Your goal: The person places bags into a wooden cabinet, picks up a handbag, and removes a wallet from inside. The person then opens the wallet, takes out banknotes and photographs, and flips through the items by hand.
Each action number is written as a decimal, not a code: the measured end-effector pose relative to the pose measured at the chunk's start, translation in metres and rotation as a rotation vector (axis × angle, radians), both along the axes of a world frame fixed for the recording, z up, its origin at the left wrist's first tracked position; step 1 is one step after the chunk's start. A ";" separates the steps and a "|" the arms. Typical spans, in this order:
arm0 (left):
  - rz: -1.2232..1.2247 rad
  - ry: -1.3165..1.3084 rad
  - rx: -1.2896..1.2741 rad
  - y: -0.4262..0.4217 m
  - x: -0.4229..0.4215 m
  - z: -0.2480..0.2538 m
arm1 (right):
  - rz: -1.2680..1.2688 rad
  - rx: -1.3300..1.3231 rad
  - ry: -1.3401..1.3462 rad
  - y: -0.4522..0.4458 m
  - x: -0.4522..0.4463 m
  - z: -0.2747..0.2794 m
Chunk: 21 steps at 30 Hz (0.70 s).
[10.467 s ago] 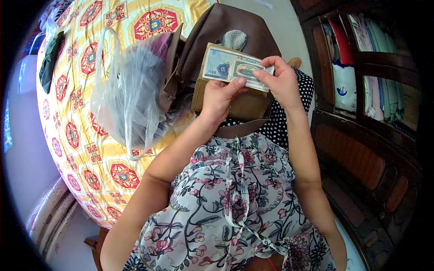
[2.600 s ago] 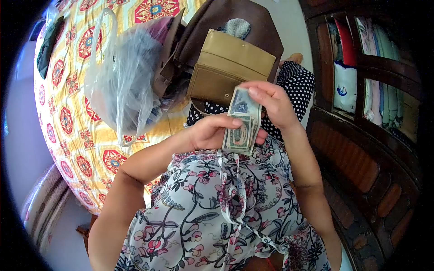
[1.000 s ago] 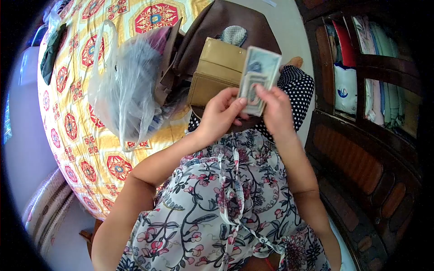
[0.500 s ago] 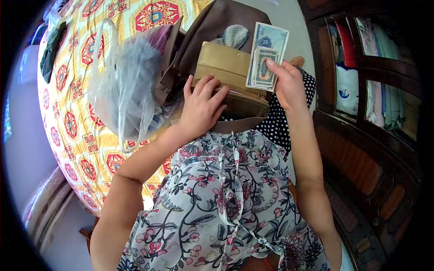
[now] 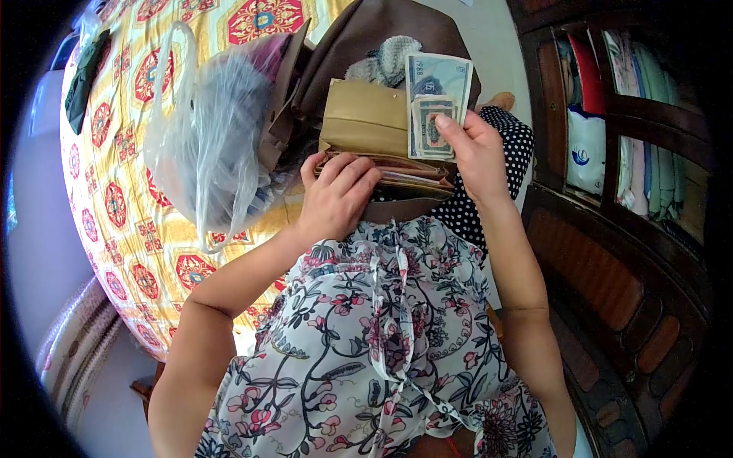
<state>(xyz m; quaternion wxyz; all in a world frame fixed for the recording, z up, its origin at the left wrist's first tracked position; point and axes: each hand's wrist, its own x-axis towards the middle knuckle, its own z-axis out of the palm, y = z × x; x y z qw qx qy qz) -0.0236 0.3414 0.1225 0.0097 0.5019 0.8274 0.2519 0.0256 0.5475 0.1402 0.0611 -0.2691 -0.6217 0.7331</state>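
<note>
A tan wallet [image 5: 365, 120] lies unfolded on my lap, its flap tilted away from me and its inner compartments showing. My left hand [image 5: 341, 192] grips the wallet's left side, fingers curled over its near edge. In my right hand [image 5: 481, 153] is a small stack of banknotes [image 5: 437, 128], pinched under the thumb above the wallet's right part. A larger blue-green note marked 1988 lies behind several smaller ones. Beneath and behind the wallet is a brown bag [image 5: 359, 38], with a grey-white knitted item [image 5: 394, 59] on it.
To the left, a clear plastic bag [image 5: 217, 137] with dark cloth inside rests on a yellow and red patterned bedspread [image 5: 114, 206]. A dark wooden cabinet [image 5: 588, 252] with folded fabrics stands on the right. Polka-dot cloth [image 5: 508, 149] covers my leg.
The wallet's compartments have spread apart, showing edges inside. The banknotes and my right hand have shifted slightly left and down. My left hand stays on the wallet, fingers more curled.
</note>
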 end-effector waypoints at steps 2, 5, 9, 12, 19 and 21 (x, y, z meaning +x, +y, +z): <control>0.003 0.000 -0.001 -0.002 0.003 0.003 | 0.035 0.032 -0.030 -0.002 0.002 0.001; 0.029 -0.032 -0.021 0.002 0.003 0.011 | 0.083 0.036 -0.046 -0.005 0.004 0.005; 0.046 -0.075 -0.040 0.004 0.003 0.013 | 0.143 0.030 -0.030 -0.012 0.004 0.012; 0.038 -0.068 -0.024 0.003 0.005 0.011 | 0.157 0.082 0.066 -0.015 0.005 0.006; 0.050 -0.036 -0.026 0.001 0.008 0.010 | 0.576 0.736 0.044 -0.014 0.004 0.011; 0.056 -0.024 -0.018 0.000 0.010 0.008 | 0.598 0.786 0.025 -0.014 0.001 0.017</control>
